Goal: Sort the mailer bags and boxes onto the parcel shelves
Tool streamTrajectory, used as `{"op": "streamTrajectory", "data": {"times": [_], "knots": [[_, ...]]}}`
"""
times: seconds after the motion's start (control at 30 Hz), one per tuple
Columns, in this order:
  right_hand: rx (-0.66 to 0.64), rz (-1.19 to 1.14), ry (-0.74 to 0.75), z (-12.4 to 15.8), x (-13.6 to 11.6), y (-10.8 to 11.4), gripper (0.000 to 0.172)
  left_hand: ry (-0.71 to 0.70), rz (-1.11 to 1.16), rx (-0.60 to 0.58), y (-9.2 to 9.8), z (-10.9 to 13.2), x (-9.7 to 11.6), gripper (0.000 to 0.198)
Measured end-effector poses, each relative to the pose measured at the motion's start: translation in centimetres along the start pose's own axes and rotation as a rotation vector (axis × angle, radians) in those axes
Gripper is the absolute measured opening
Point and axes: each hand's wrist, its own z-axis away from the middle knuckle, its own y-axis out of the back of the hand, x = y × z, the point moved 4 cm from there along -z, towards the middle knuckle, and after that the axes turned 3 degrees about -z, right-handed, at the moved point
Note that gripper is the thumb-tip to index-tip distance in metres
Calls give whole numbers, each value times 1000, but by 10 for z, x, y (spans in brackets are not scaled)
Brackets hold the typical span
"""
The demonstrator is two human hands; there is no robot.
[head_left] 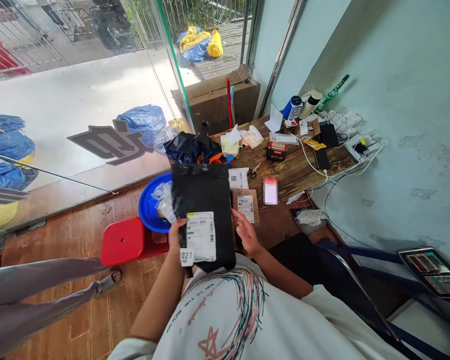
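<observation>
A black plastic mailer parcel (200,192) with a white shipping label and a tag reading 021 is held close against my body. My left hand (175,237) grips its left edge, thumb on top by the label and the other fingers hidden underneath. On the opposite side is my right hand (247,236), its fingers apart and the fingertips right by the parcel's edge; whether they touch it I cannot tell. Just beyond that hand a brown labelled box (246,206) lies at the table's near edge, with a white labelled package (239,178) behind it.
On the wooden table (292,175) are scissors (254,171), a phone (270,191), a black-and-red device (276,150), bottles and cables. A blue basin (147,210) and a red stool (123,241) stand to the left, near another person's legs (60,280). A glass wall is ahead.
</observation>
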Motion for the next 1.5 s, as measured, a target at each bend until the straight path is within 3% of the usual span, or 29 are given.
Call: {"op": "streamTrajectory", "data": {"times": [0.07, 0.17, 0.27, 0.33, 0.43, 0.57, 0.7, 0.87, 1.07, 1.2, 1.3, 1.37, 1.5], "knots": [[36, 47, -68, -1, 7, -4, 61, -45, -97, 26, -6, -17, -21, 31], [112, 160, -106, -4, 21, -6, 63, -133, -204, 57, 2, -33, -37, 37], [197, 146, -118, -8, 36, 2, 50, -152, -244, 24, 15, -36, -37, 42], [356, 224, -173, -10, 52, 18, 47, -160, -252, 3, 21, -35, -33, 44], [515, 530, -299, -7, 81, 41, 67, -170, -257, -15, 23, -33, -30, 42], [427, 728, -395, 1, 116, 45, 100, -178, -256, -47, 24, -34, -32, 41], [460, 839, -368, 4, 126, 33, 100, -181, -244, -68, 26, -36, -34, 41], [533, 818, -383, 1, 122, 28, 99, -184, -241, -59, 26, -35, -33, 41], [526, 759, -463, 5, 101, 51, 111, -185, -241, -62, 27, -34, -34, 42], [528, 517, -559, 19, 72, 89, 99, -189, -240, -61, 31, -35, -35, 40], [542, 465, -404, 34, 22, 108, 93, -185, -241, -62, 33, -36, -35, 39], [523, 494, -276, 44, -23, 107, 95, -182, -242, -64, 33, -36, -36, 40], [458, 444, -99, 50, -106, 65, 104, -179, -245, -71, 34, -37, -37, 44]]}}
